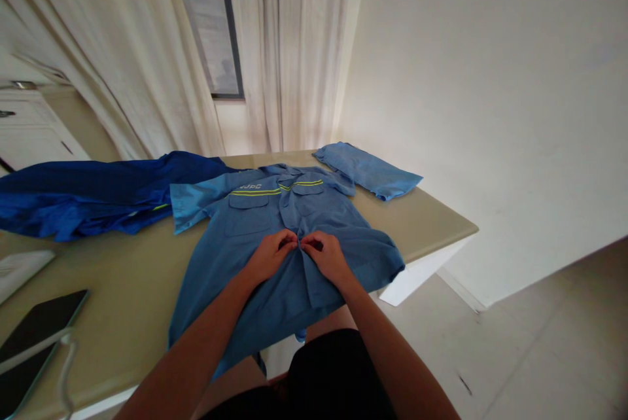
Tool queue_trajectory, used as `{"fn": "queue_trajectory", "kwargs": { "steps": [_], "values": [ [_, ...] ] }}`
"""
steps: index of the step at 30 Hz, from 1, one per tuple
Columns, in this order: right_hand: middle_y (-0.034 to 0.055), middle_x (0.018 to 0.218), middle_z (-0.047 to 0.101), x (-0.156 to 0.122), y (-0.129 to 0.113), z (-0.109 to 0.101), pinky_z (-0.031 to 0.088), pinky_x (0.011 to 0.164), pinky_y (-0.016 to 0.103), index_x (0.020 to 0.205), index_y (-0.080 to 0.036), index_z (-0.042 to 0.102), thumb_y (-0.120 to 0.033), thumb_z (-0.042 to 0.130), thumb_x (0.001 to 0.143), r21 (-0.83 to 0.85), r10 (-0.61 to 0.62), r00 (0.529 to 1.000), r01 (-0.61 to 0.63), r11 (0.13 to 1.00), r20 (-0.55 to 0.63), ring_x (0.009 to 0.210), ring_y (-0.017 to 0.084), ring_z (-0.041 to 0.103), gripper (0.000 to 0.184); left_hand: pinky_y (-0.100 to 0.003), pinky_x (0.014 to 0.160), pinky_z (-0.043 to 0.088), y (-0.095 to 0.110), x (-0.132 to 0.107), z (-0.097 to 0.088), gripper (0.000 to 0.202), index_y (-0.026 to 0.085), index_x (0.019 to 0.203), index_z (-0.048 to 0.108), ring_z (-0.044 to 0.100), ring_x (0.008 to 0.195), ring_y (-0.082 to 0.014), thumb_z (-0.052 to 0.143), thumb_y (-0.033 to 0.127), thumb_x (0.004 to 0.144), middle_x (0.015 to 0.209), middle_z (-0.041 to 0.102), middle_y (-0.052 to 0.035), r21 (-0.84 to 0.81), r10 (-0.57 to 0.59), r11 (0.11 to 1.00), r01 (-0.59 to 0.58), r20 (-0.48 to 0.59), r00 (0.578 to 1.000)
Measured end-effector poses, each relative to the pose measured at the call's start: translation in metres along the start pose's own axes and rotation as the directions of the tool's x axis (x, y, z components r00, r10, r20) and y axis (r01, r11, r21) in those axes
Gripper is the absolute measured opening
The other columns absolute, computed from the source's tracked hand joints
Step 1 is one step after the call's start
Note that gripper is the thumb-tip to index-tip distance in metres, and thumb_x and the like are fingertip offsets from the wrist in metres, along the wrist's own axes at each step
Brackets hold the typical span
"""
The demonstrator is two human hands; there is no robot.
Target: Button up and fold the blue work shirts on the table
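I've got both hands on the light blue shirt (275, 256), laid flat face-up on the desk (122, 289), hem hanging over the near edge. Left hand (269, 254) and right hand (324, 254) pinch the front placket mid-shirt, fingers closed on fabric, fingertips nearly touching. Dark blue garment (88, 197) lies to the left, folded blue piece (367, 170) at far right.

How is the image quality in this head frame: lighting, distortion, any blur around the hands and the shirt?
Head view: soft, even daylight through the curtains, no harsh glare; wide-angle lens tilts and bends the window frame and table edges; the left hand and right hand, pinching the light blue shirt front, are reasonably sharp; only faint shadows beneath the shirt.
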State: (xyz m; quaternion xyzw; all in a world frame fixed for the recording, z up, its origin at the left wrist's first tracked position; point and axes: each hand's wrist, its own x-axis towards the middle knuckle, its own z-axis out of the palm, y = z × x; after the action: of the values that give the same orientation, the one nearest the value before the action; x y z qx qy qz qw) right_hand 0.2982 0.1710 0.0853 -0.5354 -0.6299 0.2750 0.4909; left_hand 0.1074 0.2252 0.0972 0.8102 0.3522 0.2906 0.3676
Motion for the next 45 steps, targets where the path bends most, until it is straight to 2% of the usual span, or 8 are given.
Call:
{"fn": "queue_trajectory", "kwargs": {
  "steps": [7, 16, 23, 28, 34, 38, 42, 45],
  "values": [
    [0.0027, 0.083, 0.071, 0.000, 0.003, 0.003, 0.052, 0.076, 0.033, 0.087, -0.022, 0.072, -0.019, 0.066, 0.086, -0.065, -0.078, 0.997, 0.077, 0.995, -0.012, 0.076, 0.019, 0.065, 0.007, -0.030, 0.080, 0.050, -0.001, 0.001, 0.001, 0.013, 0.021, 0.095, 0.065, 0.066, 0.081, -0.0179, 0.056, 0.030, 0.094, 0.087, 0.071, -0.0010, -0.039, 0.001, 0.999, -0.001, 0.015, 1.000],
    [0.0024, 0.080, 0.073, 0.000, 0.000, 0.003, 0.052, 0.071, 0.031, 0.085, -0.021, 0.072, -0.021, 0.065, 0.085, -0.024, -0.031, 0.999, 0.031, 0.999, -0.011, 0.073, 0.019, 0.067, 0.006, -0.031, 0.079, 0.053, -0.005, -0.001, -0.002, 0.012, 0.019, 0.096, 0.067, 0.069, 0.083, -0.0182, 0.065, 0.027, 0.087, 0.090, 0.074, -0.0029, -0.153, -0.006, 0.988, 0.021, 0.097, 0.995],
    [0.0020, 0.077, 0.072, 0.000, 0.004, 0.005, 0.051, 0.066, 0.028, 0.086, -0.020, 0.075, -0.019, 0.068, 0.082, -0.038, -0.044, 0.999, 0.044, 0.998, -0.005, 0.066, 0.017, 0.065, 0.008, -0.032, 0.083, 0.054, 0.001, -0.005, 0.002, 0.011, 0.021, 0.096, 0.068, 0.072, 0.086, -0.0192, 0.061, 0.023, 0.087, 0.092, 0.077, -0.0032, 0.051, -0.001, 0.999, 0.003, -0.037, 0.999],
    [0.0015, 0.081, 0.072, 0.000, 0.002, 0.006, 0.050, 0.069, 0.028, 0.088, -0.021, 0.074, -0.011, 0.067, 0.081, -0.137, -0.112, 0.993, 0.114, 0.984, 0.026, 0.070, 0.017, 0.065, 0.014, -0.032, 0.084, 0.054, -0.007, -0.007, 0.003, 0.012, 0.022, 0.097, 0.069, 0.073, 0.088, -0.0201, 0.060, 0.023, 0.089, 0.095, 0.078, -0.0031, 0.140, 0.025, 0.990, -0.017, -0.053, 0.998],
    [0.0008, 0.079, 0.072, 0.000, -0.003, 0.007, 0.050, 0.069, 0.028, 0.089, -0.021, 0.071, -0.009, 0.067, 0.082, -0.193, -0.082, 0.996, 0.089, 0.977, 0.044, 0.069, 0.017, 0.066, 0.014, -0.031, 0.080, 0.054, -0.009, -0.005, 0.003, 0.012, 0.022, 0.095, 0.069, 0.073, 0.083, -0.0188, 0.059, 0.024, 0.089, 0.090, 0.077, -0.0018, 0.040, 0.008, 0.999, -0.006, -0.048, 0.999],
    [0.0003, 0.079, 0.069, -0.002, -0.002, 0.008, 0.048, 0.070, 0.027, 0.090, -0.020, 0.066, -0.009, 0.066, 0.083, -0.270, -0.087, 0.995, 0.096, 0.958, 0.046, 0.070, 0.016, 0.063, 0.013, -0.031, 0.083, 0.053, -0.009, -0.002, 0.002, 0.013, 0.020, 0.094, 0.071, 0.072, 0.086, -0.0187, 0.058, 0.024, 0.090, 0.092, 0.077, -0.0029, -0.060, 0.008, 0.998, -0.009, -0.023, 1.000],
    [0.0016, 0.084, 0.067, -0.004, -0.001, 0.010, 0.045, 0.070, 0.028, 0.090, -0.021, 0.062, -0.013, 0.065, 0.086, -0.389, -0.132, 0.990, 0.141, 0.911, 0.050, 0.074, 0.017, 0.061, 0.009, -0.031, 0.078, 0.053, -0.010, 0.002, 0.002, 0.023, 0.019, 0.094, 0.070, 0.072, 0.084, -0.0196, 0.058, 0.038, 0.095, 0.091, 0.077, -0.0037, -0.120, -0.031, 0.992, 0.028, -0.022, 0.999],
    [0.0016, 0.085, 0.065, -0.005, -0.003, 0.010, 0.043, 0.070, 0.028, 0.091, -0.021, 0.061, -0.015, 0.064, 0.088, -0.434, -0.141, 0.987, 0.159, 0.887, 0.073, 0.074, 0.017, 0.059, 0.007, -0.030, 0.073, 0.052, -0.013, 0.004, 0.002, 0.027, 0.019, 0.100, 0.066, 0.072, 0.079, -0.0201, 0.068, 0.043, 0.088, 0.086, 0.077, -0.0031, -0.178, -0.082, 0.981, 0.079, -0.012, 0.997]
  ]
}}
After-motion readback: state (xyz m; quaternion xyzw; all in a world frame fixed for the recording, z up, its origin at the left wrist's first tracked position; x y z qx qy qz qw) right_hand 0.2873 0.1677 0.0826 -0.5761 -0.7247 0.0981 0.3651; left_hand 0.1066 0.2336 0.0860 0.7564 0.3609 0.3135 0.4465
